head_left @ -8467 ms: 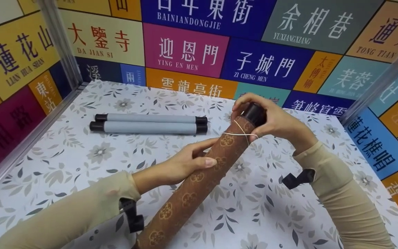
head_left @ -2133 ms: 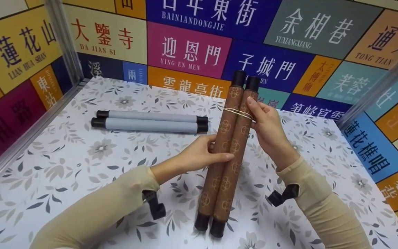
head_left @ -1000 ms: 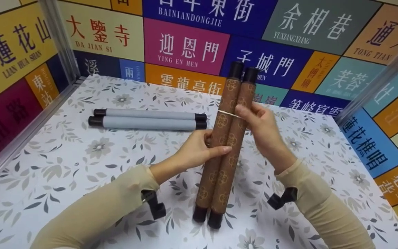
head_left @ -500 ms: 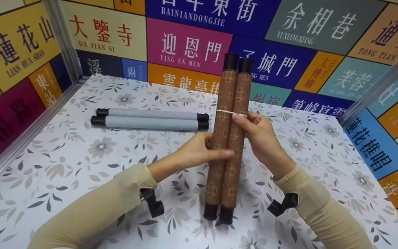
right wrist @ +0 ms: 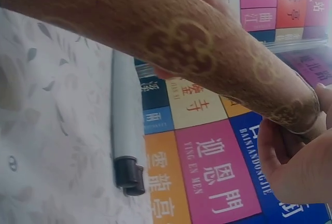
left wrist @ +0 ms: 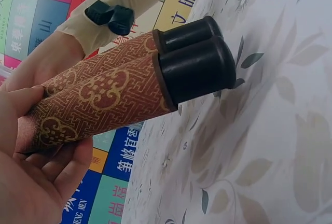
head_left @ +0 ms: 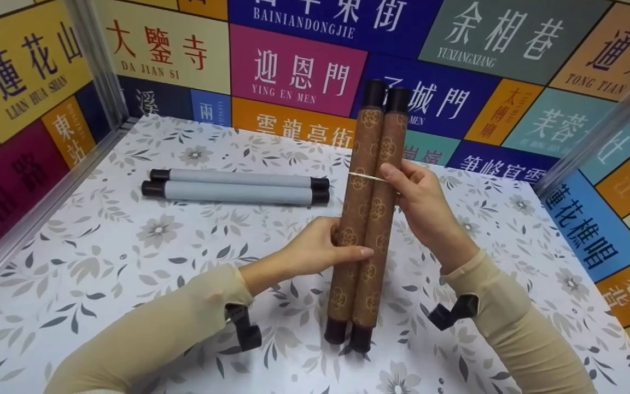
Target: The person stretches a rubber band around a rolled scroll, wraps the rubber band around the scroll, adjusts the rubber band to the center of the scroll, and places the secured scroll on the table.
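A brown scroll (head_left: pixel 354 219) with gold floral patterns stands nearly upright, rolled into two rolls side by side with black knobs at both ends. My left hand (head_left: pixel 312 249) grips its lower middle, thumb across the front and fingers behind. A thin white cord (head_left: pixel 366 175) crosses both rolls in the upper half. There my right hand (head_left: pixel 423 191) pinches the cord against the right roll, its thumb in front; the other fingers are partly hidden behind. In the left wrist view the knobs (left wrist: pixel 199 71) point away from the palm. The right wrist view shows fingertips (right wrist: pixel 270 141) at the corded part.
A pale blue scroll (head_left: pixel 238 192), also two rolls with black ends, lies on the floral tablecloth (head_left: pixel 156 306) at back left. Walls with coloured name panels (head_left: pixel 298 71) stand behind and at both sides. Wrist cameras (head_left: pixel 245 328) hang below both sleeves.
Earlier the scroll leaned edge-on with the cord loosely crossed near its top. It has since turned to show both rolls, and the right thumb now covers part of the cord; lately only slight shifts.
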The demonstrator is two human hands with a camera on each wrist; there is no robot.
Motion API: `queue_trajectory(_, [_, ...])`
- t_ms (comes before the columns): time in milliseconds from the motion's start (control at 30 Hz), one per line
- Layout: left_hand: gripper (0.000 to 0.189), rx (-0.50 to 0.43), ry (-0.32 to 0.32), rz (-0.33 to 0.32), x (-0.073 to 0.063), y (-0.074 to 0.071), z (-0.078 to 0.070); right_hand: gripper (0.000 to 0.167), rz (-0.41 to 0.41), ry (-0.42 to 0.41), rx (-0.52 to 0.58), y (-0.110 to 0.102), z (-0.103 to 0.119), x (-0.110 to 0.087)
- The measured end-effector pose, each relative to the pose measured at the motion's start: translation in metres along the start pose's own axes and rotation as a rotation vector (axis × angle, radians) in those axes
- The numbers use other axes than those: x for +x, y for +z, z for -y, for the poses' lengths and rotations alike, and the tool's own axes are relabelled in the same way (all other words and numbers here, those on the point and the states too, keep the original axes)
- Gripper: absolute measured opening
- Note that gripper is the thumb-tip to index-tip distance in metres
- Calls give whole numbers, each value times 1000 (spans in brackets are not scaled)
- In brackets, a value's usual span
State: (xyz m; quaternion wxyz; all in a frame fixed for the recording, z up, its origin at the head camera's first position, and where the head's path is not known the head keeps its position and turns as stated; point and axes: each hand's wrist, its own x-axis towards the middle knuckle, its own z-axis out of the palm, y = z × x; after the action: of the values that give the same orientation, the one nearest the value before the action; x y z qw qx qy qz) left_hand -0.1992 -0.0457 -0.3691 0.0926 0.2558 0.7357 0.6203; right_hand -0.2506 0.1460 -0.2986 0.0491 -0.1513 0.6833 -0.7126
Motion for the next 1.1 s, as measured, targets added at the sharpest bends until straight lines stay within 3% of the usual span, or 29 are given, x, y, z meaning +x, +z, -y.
queue_trajectory(300, [30,-74,-6,-81,3,-5,-1,35,14,74,-50,9,-24,-16])
queue_trajectory(500, [30,-61,13,-21,1,-8,0,31,25,75,-23,5,-17,-16])
queue_trajectory(700, [32,63,-8,8,-2,-1,-3,35,-21,3,65,3,-1,1])
queue_trajectory(800, [33,65,-14,-18,-1,0,-4,34,-12,50,58,10,-5,-1])
queue_trajectory(933, [28,-3,-5,-99,2,-4,-6,32,27,134,9,23,-19,-11])
queue_trajectory(1100, [27,-23,10,-63,4,-9,-8,30,61,153,-19,22,-21,-20])
